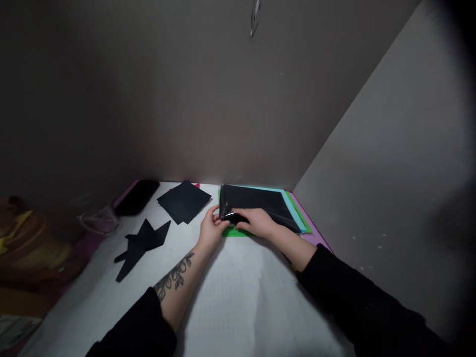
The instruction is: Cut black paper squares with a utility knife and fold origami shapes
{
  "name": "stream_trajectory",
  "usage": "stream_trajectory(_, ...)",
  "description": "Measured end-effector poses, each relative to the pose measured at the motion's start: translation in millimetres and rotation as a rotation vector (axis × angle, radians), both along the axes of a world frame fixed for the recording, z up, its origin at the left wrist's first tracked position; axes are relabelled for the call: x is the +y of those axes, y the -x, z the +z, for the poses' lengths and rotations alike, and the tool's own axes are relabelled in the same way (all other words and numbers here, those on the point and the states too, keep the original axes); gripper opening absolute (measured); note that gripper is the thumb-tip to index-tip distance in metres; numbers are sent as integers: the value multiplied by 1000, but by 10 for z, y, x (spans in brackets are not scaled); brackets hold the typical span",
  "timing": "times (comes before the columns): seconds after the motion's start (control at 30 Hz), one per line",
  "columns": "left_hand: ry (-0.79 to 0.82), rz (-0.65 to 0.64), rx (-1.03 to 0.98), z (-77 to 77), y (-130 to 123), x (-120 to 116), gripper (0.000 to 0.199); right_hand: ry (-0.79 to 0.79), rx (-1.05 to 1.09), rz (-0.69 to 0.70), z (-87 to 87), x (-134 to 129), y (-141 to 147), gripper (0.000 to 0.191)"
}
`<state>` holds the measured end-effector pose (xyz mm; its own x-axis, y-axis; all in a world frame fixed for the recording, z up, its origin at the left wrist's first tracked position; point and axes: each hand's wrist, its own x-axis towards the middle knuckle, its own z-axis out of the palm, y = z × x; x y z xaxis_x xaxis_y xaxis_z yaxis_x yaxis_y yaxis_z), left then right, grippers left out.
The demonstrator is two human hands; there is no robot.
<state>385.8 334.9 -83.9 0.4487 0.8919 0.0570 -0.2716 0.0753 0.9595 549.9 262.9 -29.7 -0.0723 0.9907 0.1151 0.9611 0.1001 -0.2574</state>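
Note:
A pack of black paper [253, 198] in a shiny clear plastic sleeve lies at the back of the white-covered table, on top of light-blue and green sheets. With curled fingers, my left hand [213, 229] grips its near left corner. My right hand [256, 221] is closed on the near edge of the sleeve, thumb and fingers pinching the plastic. Its fingertips are partly hidden. To the left, several black paper squares [184, 201] are loosely stacked. A folded black paper figure [143, 245] with pointed ends rests closer to me.
A black phone-like object [137, 197] lies at the table's back left corner, near a pale cable [98, 220]. Grey walls [230, 99] rise behind and to the right. Blurred yellow and brown things [33, 243] stand past the left edge.

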Motion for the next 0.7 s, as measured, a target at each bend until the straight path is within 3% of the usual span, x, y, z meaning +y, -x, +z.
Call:
stream_trajectory(0.37,1,-13,11,21,10,-4,61,3,-30,21,25,12,3,45)
stream_trajectory(0.7,3,-15,4,43,12,-15,59,12,-72,3,56,-17,26,51)
